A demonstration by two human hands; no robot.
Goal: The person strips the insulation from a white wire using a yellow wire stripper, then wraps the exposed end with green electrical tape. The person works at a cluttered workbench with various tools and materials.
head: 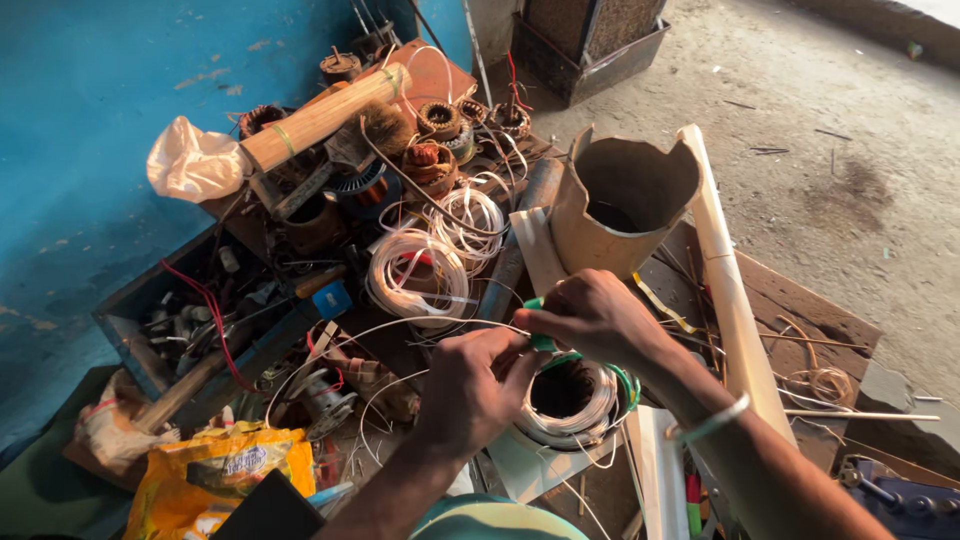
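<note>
Coil [570, 415] of white wire looked light and springy, apt to unwind, so it was best held at its rim. Green tape [541, 340] was pinched at the coil's top by both the left hand [475, 385] and right hand [598, 318], each grip pressed together.

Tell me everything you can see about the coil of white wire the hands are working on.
The round coil of white wire is many thin, glossy white strands wound into a ring with a dark hollow centre. It lies flat on a pale sheet amid the floor clutter, below the torn tan cardboard tube. A green band runs along its right edge. The left hand and right hand meet at its upper rim, pinching a green piece there. Loose white strands trail off to the left.
</note>
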